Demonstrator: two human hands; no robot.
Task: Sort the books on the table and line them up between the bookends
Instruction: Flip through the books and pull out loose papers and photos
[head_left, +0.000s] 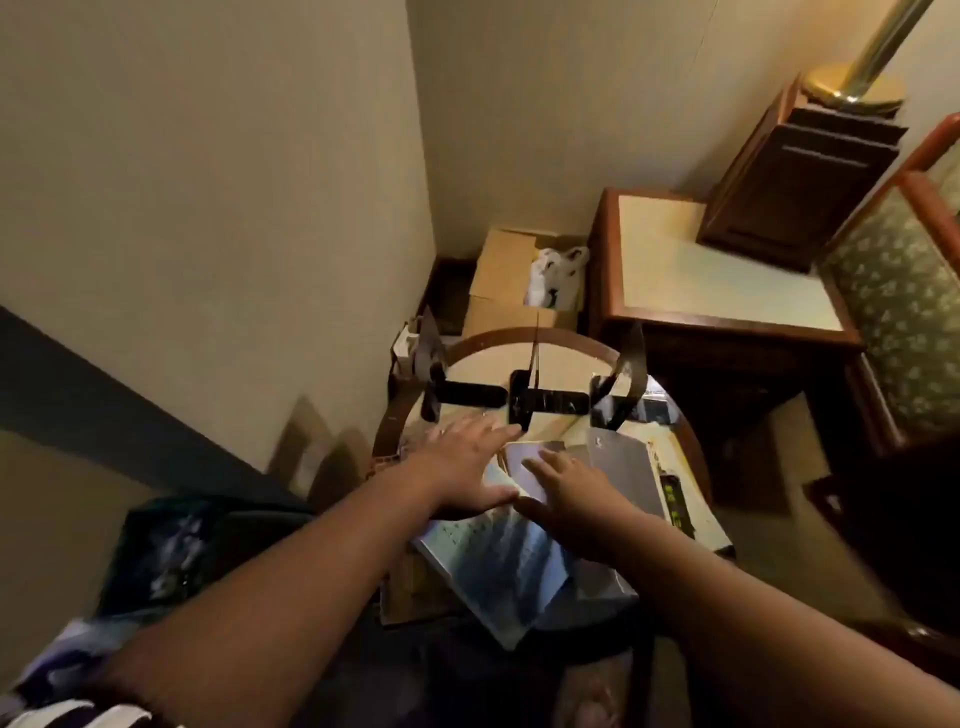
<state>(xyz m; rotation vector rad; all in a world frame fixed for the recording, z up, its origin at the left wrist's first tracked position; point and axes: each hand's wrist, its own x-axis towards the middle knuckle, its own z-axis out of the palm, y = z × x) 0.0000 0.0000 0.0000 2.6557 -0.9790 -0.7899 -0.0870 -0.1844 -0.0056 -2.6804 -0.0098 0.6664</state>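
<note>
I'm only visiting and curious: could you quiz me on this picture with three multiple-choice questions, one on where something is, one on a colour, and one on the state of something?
1. Where is the cardboard box?
A. Behind the round table, in the corner of the walls
B. On top of the round table
C. In the person's hands

2. What colour is the plastic bag in that box?
A. Blue
B. White
C. Red

3. How is the left hand?
A. Clenched in a fist
B. Gripping a bookend
C. Flat, fingers straight, over the books

Answers:
1 A: the box sits past the table's far rim, where the walls meet.
2 B: the bag shows white against the brown card.
3 C: its fingers stretch out and curl round nothing.
</note>
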